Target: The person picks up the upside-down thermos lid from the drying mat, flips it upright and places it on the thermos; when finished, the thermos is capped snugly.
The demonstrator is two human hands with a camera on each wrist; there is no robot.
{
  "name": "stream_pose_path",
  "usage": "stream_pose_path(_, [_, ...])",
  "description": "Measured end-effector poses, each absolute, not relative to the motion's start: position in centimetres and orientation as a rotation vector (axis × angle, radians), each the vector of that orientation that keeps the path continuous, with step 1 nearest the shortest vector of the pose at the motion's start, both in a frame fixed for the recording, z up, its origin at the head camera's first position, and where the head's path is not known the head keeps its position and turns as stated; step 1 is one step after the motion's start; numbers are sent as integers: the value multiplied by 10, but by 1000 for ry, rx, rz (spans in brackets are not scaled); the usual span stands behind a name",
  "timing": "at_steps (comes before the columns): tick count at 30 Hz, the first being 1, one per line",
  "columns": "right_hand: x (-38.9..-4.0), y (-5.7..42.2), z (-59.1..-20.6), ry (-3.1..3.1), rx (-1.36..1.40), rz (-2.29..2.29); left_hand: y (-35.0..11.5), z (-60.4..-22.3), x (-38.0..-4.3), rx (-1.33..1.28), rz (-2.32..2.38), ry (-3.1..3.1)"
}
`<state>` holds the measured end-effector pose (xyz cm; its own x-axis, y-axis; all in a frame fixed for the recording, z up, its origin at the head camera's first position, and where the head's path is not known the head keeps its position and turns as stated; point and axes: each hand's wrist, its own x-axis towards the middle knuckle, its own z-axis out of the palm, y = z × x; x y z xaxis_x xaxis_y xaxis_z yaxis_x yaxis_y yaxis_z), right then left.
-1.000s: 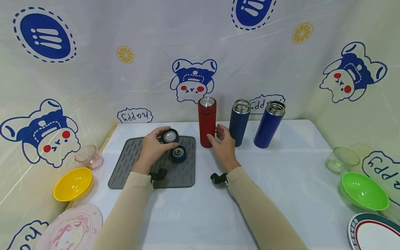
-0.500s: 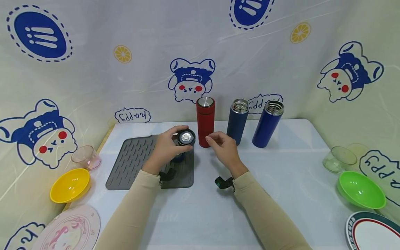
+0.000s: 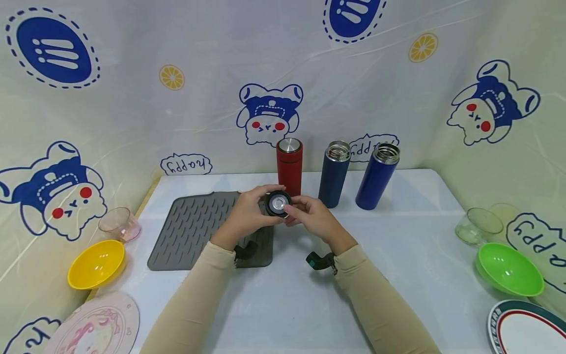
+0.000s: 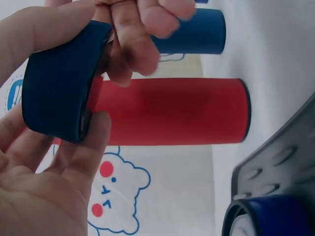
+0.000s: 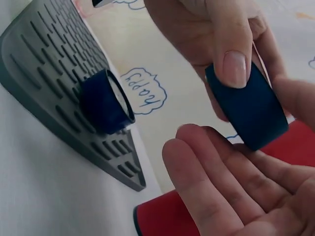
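Note:
My left hand (image 3: 246,212) grips a dark blue bottle lid (image 3: 277,202) between thumb and fingers, its inner side facing up toward the head camera. From the other side my right hand (image 3: 319,220) meets it, thumb on the lid's inner face and fingertips by its edge. A second blue lid (image 5: 103,105) sits on the grey drying mat (image 3: 194,226); in the head view my left hand hides it. Just behind both hands stands a red thermos (image 3: 289,167) with its steel-topped lid on. To its right are a navy bottle (image 3: 333,177) and a brighter blue bottle (image 3: 377,179), both uncapped.
On the left are a pink glass (image 3: 120,225), a yellow bowl (image 3: 97,265) and a pink plate (image 3: 95,324). On the right, a greenish glass (image 3: 478,226), a green bowl (image 3: 510,270) and a rimmed white plate (image 3: 530,327). A printed curtain hangs behind the table.
My left hand has carried the dark blue lid rightward from over the mat to in front of the red thermos. My right hand has drawn back from the bottles and now touches the lid.

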<state>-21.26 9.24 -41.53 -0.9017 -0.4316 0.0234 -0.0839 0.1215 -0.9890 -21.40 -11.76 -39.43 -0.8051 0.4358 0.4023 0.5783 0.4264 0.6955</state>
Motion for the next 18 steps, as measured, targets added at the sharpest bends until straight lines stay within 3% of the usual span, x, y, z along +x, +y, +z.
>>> stream_pose_path(11, [-206, 96, -404, 2088, -518, -1983, -116, -401, -216, -846, -1615, -2573])
stream_pose_path(18, [-211, 99, -417, 2237, -624, -1966, -120, -406, -220, -399, -2405, -2476])
